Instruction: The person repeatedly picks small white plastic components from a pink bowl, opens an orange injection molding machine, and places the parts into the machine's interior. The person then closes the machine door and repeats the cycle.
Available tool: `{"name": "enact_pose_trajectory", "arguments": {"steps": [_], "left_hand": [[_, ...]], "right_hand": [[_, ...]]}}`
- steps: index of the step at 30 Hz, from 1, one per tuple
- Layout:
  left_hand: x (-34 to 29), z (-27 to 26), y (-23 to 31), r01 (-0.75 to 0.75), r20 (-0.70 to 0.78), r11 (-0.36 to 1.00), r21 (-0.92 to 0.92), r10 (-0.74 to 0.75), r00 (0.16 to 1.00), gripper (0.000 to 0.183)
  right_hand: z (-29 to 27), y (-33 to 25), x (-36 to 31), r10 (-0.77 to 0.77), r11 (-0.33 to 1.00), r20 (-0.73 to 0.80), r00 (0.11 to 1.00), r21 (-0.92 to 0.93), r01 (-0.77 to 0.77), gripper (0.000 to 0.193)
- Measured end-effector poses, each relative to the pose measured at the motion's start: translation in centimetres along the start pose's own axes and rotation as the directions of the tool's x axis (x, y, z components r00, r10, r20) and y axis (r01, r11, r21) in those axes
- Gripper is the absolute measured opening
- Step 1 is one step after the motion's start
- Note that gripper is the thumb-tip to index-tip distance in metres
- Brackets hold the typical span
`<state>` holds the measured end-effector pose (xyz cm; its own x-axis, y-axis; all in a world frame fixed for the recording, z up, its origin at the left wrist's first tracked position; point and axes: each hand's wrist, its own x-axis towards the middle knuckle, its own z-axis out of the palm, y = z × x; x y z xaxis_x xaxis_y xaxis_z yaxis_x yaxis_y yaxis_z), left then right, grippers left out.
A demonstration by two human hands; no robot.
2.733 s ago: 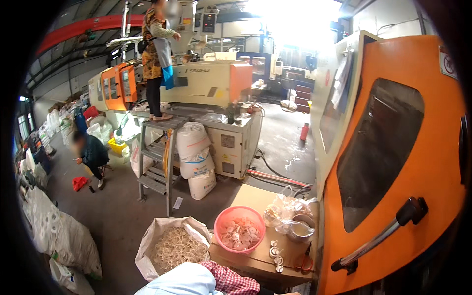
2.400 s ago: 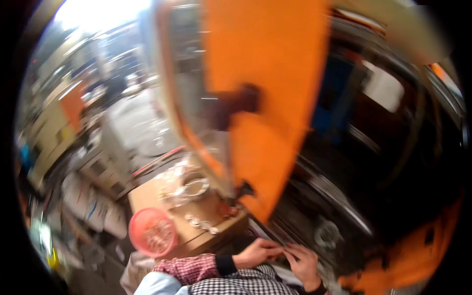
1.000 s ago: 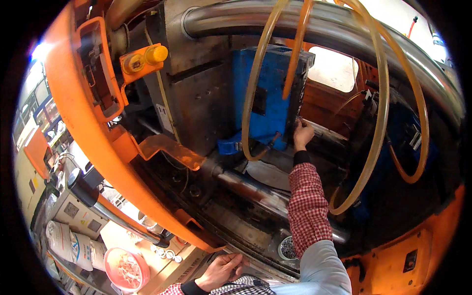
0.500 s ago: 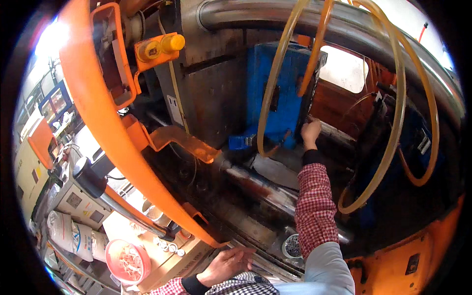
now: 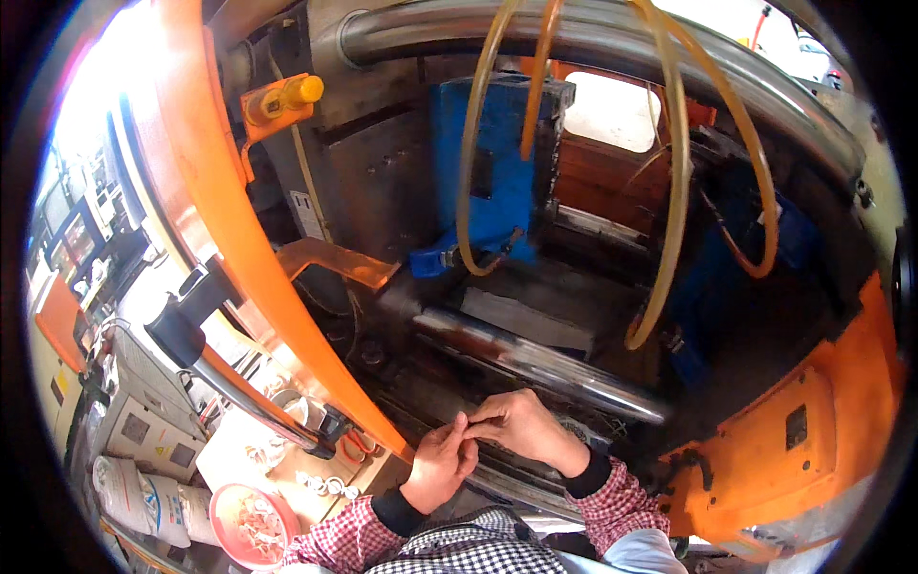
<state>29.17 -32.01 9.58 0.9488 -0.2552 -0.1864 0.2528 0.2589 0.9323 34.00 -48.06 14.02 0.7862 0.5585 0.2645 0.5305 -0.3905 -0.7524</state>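
My left hand (image 5: 440, 469) and my right hand (image 5: 529, 432) meet at the fingertips, low in front of me at the machine's near edge. The right one pinches with thumb and forefinger; the left one's fingers are curled, its thumb against the right fingertips. Whatever lies between them is too small to make out. Beyond them a shiny steel bar (image 5: 545, 362) crosses the machine's opening. Farther back stands a blue metal mould block (image 5: 492, 172), with a yellowish hose (image 5: 469, 172) looping down in front of it.
An orange door frame (image 5: 287, 335) with a black handle (image 5: 177, 330) rises on the left. More hoses (image 5: 677, 191) hang at the right, above an orange panel (image 5: 794, 430). At lower left, a pink basin (image 5: 253, 526) of small pale pieces stands beside white round parts (image 5: 325, 485) on a table.
My right hand has come back from beside the blue mould block to meet my left hand. The left hand has risen slightly, its fingers now curled. The view has shifted.
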Motion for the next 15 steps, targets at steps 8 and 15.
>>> {"name": "enact_pose_trajectory", "arguments": {"steps": [8, 15], "left_hand": [[0.0, -0.1, 0.4, 0.086, 0.014, 0.987, -0.136, -0.085, 0.996, 0.039], [-0.3, -0.1, 0.6, 0.141, -0.071, 0.944, -0.297, -0.169, 0.983, 0.038]], "right_hand": [[1.1, -0.2, -1.6, -0.250, 0.955, -0.193, 0.949, -0.211, 0.208, 0.012], [-1.0, 2.1, 1.2, -0.095, 0.995, -0.637, 0.765, -0.040, 0.091, 0.007]]}}
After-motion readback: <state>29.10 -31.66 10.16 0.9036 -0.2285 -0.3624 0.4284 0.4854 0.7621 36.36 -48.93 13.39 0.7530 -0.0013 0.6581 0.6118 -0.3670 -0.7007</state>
